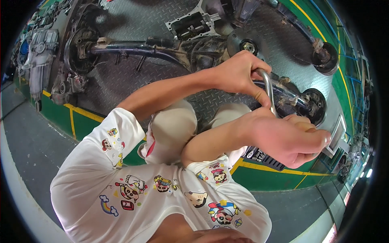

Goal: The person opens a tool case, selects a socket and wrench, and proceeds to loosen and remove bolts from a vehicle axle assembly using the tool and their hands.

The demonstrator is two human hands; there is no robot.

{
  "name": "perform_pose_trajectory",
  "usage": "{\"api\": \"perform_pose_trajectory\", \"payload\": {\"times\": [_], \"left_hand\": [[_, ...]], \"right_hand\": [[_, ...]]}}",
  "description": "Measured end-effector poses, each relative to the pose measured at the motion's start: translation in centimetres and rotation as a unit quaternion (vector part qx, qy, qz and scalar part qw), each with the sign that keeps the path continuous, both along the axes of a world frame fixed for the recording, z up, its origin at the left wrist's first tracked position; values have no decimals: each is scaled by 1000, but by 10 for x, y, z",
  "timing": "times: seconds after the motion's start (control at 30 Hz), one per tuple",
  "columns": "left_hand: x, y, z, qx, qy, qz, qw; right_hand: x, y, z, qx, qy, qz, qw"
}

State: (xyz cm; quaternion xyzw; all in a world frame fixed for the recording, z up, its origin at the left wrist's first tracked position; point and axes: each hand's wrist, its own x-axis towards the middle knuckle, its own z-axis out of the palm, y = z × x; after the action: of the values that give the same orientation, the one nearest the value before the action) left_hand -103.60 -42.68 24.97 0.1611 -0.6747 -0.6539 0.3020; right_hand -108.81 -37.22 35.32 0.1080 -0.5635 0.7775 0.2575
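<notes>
A silvery bent metal rod [268, 90] curves between my two hands. My left hand [242, 75] is closed at its upper bend, fingers curled over and the thumb pointing down along it. My right hand [285, 135] is in a fist at the lower end, which it hides; the thumb sticks out to the right. Just beyond my left hand is a round hub with a dark disc [248, 47], beside the dirty black axle housing [202, 54]. Whether the rod's far end touches any part is hidden by my hands.
A long axle tube [137, 48] runs left to a dark drum [79, 50]. An open metal casing [192, 26] lies behind. Other axle parts with round ends [324, 58] [314, 106] lie to the right. Grey gearbox parts [42, 56] stand far left; a tool tray [265, 158] is near my right forearm.
</notes>
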Motion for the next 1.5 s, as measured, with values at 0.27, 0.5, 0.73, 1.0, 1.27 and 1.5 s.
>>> {"api": "perform_pose_trajectory", "payload": {"times": [0.27, 0.5, 0.73, 1.0, 1.27, 1.5], "left_hand": [[2, 2, -2, -18, 4, 14, 1000], [4, 7, 2, -27, 2, 22, 999], [24, 30, 2, 27, -45, 124, 991], [55, 67, 13, 89, -62, 122, 987], [36, 96, 16, 111, -71, -135, 982], [-22, 83, 39, 69, 43, -96, 992]], "right_hand": [[-2, 3, -3, -4, 25, 30, 999], [-7, 2, -2, -3, 40, 16, 999], [-2, 0, -4, -9, 13, 102, 995], [-30, 16, -14, 61, 111, 368, 921], [5, 7, 42, 425, -87, 585, 685], [-38, 45, 34, 269, 136, 870, 390]]}}
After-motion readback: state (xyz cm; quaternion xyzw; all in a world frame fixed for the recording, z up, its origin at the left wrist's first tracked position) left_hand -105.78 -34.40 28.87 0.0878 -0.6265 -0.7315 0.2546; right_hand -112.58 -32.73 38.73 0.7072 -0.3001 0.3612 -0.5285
